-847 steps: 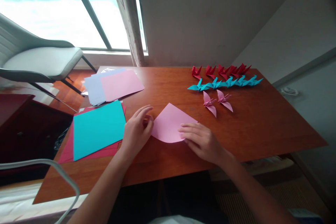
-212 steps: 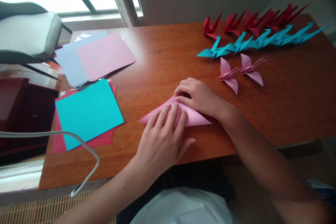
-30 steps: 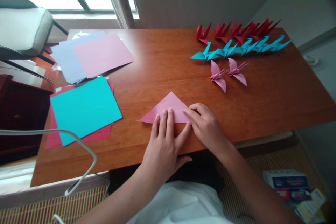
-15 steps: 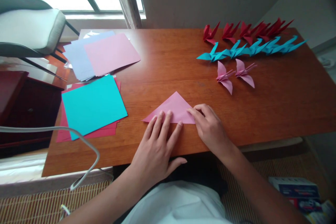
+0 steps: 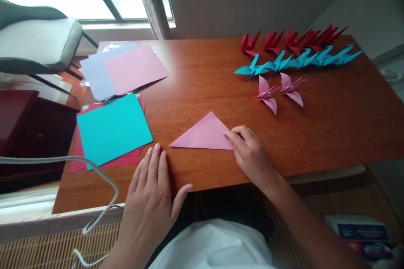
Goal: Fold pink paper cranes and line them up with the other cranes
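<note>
A pink sheet of paper folded into a triangle (image 5: 202,133) lies flat on the wooden table, its long folded side toward me. My right hand (image 5: 249,149) pinches the triangle's right corner between thumb and fingers, hiding that tip. Off to the left, my left hand (image 5: 151,185) rests at the table's front edge with its fingers stretched out and its thumb apart. It is clear of the triangle, and its fingertips are close to the stack of red paper (image 5: 123,159) under a turquoise sheet (image 5: 115,128).
Pink paper (image 5: 135,69) and pale lilac paper (image 5: 94,71) lie at the back left. At the right stand rows of red paper cranes (image 5: 273,42) and blue paper cranes (image 5: 279,64), with two pink cranes (image 5: 267,96) before them. A white cable (image 5: 107,180) hangs at the left.
My left hand has lifted off the pink triangle and moved left and toward me. The right hand stays at the triangle's right corner. The view has shifted slightly.
</note>
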{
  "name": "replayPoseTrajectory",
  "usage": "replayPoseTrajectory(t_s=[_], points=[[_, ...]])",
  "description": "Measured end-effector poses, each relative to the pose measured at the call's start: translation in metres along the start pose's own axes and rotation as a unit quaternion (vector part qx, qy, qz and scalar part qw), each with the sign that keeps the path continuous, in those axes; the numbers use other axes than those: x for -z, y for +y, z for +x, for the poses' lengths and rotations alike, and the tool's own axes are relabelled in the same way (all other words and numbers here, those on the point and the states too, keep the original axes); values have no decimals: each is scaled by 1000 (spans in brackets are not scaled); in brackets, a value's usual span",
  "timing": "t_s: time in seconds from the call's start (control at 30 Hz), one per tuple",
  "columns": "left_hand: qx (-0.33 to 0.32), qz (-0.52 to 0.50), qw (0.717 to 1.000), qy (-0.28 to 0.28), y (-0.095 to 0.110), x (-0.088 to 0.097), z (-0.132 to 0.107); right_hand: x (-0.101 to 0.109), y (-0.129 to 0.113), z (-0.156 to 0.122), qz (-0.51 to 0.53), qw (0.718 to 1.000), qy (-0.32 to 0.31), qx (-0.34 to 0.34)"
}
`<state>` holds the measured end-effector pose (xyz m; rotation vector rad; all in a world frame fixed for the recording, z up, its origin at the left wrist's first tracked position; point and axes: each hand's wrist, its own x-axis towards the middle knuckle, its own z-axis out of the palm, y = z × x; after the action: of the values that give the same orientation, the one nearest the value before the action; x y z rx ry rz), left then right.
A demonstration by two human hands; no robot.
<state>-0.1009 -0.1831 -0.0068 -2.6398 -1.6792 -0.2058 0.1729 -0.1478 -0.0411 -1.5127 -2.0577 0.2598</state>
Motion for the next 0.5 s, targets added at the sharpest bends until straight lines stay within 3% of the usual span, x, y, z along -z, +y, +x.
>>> replayPoseTrajectory(t_s=[0.17,0.37,0.5], points=[[14,-13,1000,9,7,2,1,-1,1,-1,-2,1000,0,4],[-44,-1,999,8,21,1,14,0,0,-1,-6,1000,5,12],[-69,-11,998,-2,17,-2,14,-1,0,0,-7,1000,5,11]])
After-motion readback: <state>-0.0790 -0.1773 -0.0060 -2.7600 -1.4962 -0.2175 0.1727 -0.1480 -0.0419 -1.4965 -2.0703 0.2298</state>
